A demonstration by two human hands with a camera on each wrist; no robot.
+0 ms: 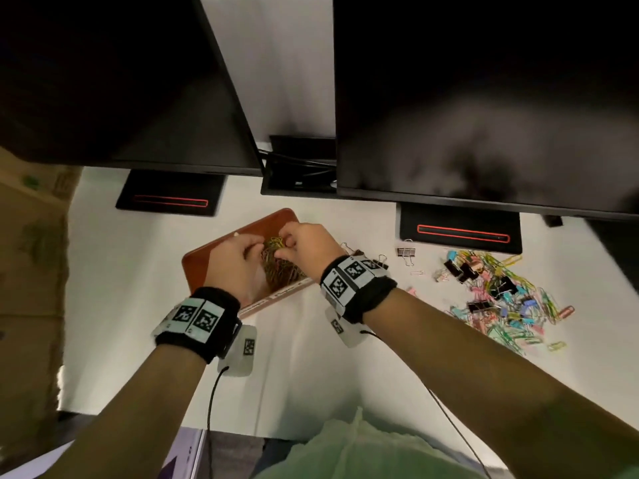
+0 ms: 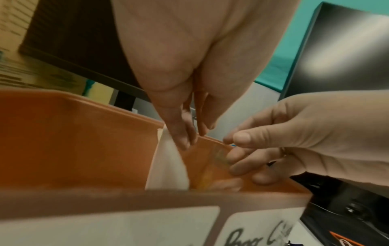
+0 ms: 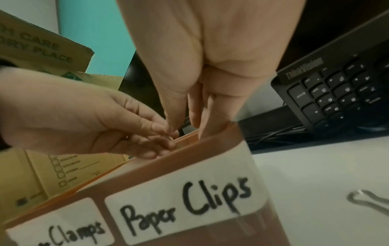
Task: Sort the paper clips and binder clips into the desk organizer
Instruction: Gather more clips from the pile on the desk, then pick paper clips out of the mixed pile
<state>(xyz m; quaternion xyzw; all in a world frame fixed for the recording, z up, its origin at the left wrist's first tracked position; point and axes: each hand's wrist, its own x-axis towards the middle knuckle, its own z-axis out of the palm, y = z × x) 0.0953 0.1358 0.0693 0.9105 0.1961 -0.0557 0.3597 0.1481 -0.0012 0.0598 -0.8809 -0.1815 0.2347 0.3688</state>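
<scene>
Two monitors are seen; two hands; one brown organizer; two labels; one keyboard; loose clips cannot be counted.

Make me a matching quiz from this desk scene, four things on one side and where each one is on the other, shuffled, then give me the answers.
Column one:
1. desk organizer
2. loose pile of clips
3. left hand
4. Paper Clips label

Column two:
A. on the organizer's front wall
B. on the desk to the right of the organizer
C. over the organizer, beside the right hand
D. on the desk between the two monitor stands

Pairs: 1-D, 2-B, 3-C, 4-A
</scene>
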